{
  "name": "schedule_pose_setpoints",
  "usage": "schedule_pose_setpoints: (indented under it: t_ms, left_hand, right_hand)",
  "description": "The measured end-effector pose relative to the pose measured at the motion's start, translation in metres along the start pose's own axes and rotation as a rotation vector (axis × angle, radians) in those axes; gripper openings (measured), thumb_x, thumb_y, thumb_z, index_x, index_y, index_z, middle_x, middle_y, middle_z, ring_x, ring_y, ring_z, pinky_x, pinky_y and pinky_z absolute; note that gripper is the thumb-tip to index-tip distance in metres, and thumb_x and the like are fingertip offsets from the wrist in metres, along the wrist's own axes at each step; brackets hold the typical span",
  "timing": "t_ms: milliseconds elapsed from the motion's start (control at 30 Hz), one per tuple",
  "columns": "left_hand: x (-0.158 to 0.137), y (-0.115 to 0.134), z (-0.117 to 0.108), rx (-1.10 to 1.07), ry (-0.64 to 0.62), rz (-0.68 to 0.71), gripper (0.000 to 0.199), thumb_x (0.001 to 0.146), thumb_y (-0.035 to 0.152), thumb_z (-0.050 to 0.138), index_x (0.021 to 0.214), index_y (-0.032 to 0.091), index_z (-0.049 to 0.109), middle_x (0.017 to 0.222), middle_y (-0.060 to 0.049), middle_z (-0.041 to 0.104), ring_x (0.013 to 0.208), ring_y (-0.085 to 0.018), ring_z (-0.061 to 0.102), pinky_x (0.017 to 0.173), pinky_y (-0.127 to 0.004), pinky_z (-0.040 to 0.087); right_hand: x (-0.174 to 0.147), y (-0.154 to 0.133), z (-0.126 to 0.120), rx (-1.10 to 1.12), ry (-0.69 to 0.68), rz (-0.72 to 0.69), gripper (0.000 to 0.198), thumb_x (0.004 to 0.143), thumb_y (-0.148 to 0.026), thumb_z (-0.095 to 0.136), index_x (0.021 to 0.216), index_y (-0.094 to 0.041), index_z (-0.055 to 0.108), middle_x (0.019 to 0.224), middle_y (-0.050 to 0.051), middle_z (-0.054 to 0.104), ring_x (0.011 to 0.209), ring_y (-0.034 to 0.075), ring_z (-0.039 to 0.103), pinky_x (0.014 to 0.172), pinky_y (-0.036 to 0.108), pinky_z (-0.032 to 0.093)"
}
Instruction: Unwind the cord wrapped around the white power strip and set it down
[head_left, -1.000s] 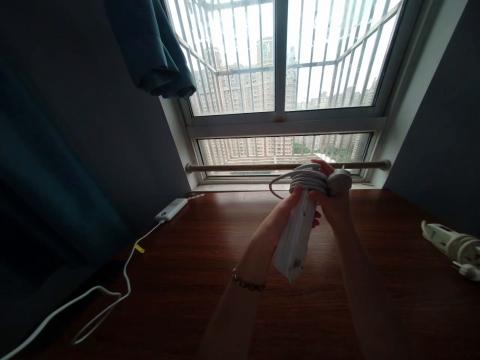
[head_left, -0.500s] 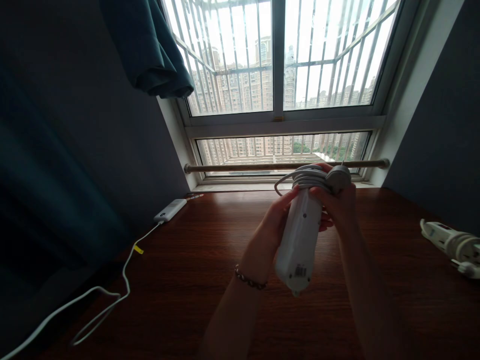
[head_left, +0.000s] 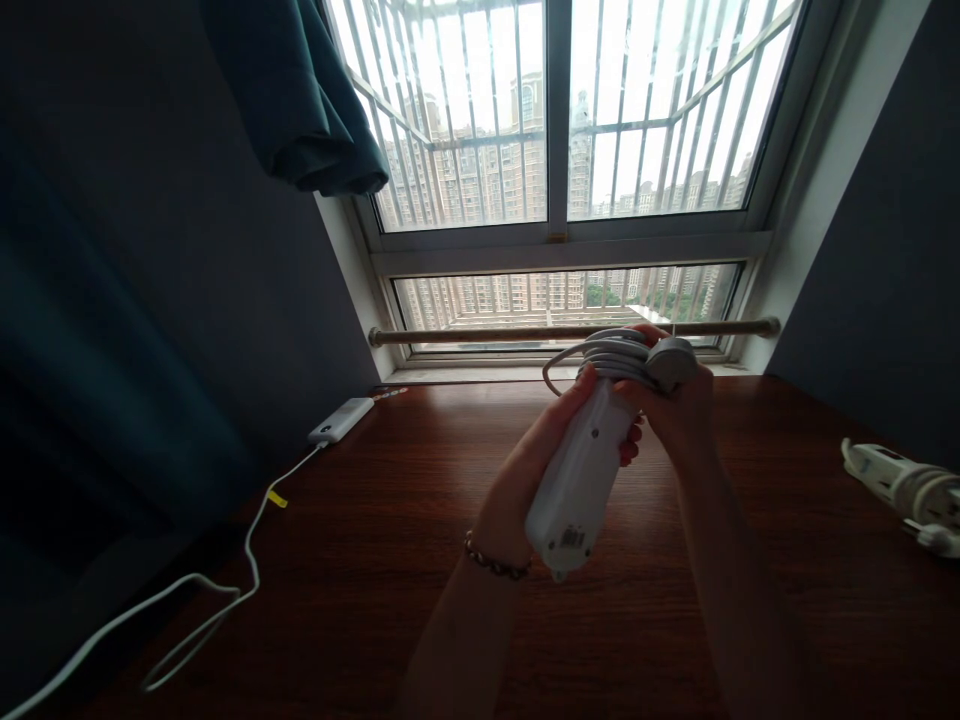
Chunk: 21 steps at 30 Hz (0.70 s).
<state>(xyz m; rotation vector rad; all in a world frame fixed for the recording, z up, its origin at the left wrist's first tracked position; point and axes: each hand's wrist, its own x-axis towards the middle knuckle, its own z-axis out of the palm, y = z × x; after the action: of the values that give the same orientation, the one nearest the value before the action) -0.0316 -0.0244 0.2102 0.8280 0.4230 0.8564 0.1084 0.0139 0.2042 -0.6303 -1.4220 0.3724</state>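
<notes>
Both hands grip one white power strip (head_left: pixel 576 490) above the wooden surface (head_left: pixel 375 560). I read the left hand (head_left: pixel 529 470) closed around the strip's body from the left side, the right hand (head_left: pixel 675 405) clamped on its far end, over the wound cord (head_left: pixel 600 355) and plug (head_left: pixel 670 361). The strip tilts, label end toward me, clear of the surface.

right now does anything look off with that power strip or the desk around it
Mostly tidy. On the power strip, held by the left hand and right hand, one loop of the wound cord sticks out. A white cable trails off the desk edge.
</notes>
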Motion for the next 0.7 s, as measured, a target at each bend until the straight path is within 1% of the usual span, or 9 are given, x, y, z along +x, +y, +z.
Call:
schedule_pose_setpoints:
  t_ms: [133,333,433,500,600,700]
  left_hand:
    - [0.003,-0.002,-0.004,0.001,-0.024,-0.027,0.061,0.08,0.062,0.046,0.088,0.005,0.066,0.071,-0.013,0.064,0.056,-0.015,0.057,0.056,-0.026,0.044]
    - [0.011,0.0,-0.01,0.015,-0.069,-0.118,0.067,0.079,0.065,0.042,0.089,0.003,0.065,0.066,-0.012,0.063,0.055,-0.016,0.057,0.055,-0.027,0.043]
    - [0.014,0.0,-0.01,-0.011,-0.112,-0.167,0.07,0.08,0.065,0.039,0.09,0.001,0.065,0.069,-0.014,0.065,0.058,-0.019,0.06,0.06,-0.03,0.046]
    - [0.013,0.001,-0.01,-0.057,-0.145,-0.189,0.067,0.083,0.06,0.038,0.095,0.0,0.063,0.076,-0.017,0.067,0.067,-0.023,0.064,0.068,-0.034,0.048]
    - [0.011,0.002,-0.008,-0.121,-0.142,-0.141,0.054,0.086,0.048,0.04,0.105,0.001,0.061,0.084,-0.018,0.068,0.076,-0.025,0.066,0.076,-0.038,0.048]
    - [0.01,0.003,-0.008,-0.115,-0.069,-0.05,0.046,0.085,0.041,0.046,0.104,0.002,0.062,0.082,-0.018,0.069,0.071,-0.024,0.066,0.073,-0.035,0.048]
  right_hand:
    - [0.0,0.002,-0.003,-0.029,0.002,0.004,0.046,0.055,-0.031,0.078,0.099,-0.025,0.065,0.095,0.001,0.064,0.086,0.024,0.059,0.081,0.038,0.049]
    - [0.0,0.006,-0.006,-0.022,0.031,0.013,0.035,0.057,-0.027,0.075,0.091,-0.022,0.067,0.086,0.0,0.064,0.077,0.021,0.059,0.07,0.035,0.05]
    - [0.001,0.008,-0.007,0.031,0.044,0.034,0.033,0.058,-0.023,0.074,0.09,-0.022,0.068,0.083,0.0,0.065,0.075,0.02,0.059,0.065,0.032,0.05]
    - [0.002,0.009,-0.007,0.074,0.014,0.051,0.033,0.058,-0.024,0.073,0.091,-0.022,0.068,0.083,0.0,0.066,0.075,0.02,0.06,0.065,0.032,0.05]
    - [0.003,0.008,-0.005,0.099,-0.061,0.079,0.037,0.058,-0.027,0.073,0.095,-0.024,0.068,0.087,0.0,0.067,0.077,0.021,0.06,0.065,0.032,0.051]
    - [0.004,0.008,-0.002,0.126,-0.091,0.081,0.045,0.056,-0.029,0.074,0.101,-0.026,0.066,0.093,0.0,0.066,0.082,0.022,0.06,0.065,0.031,0.052]
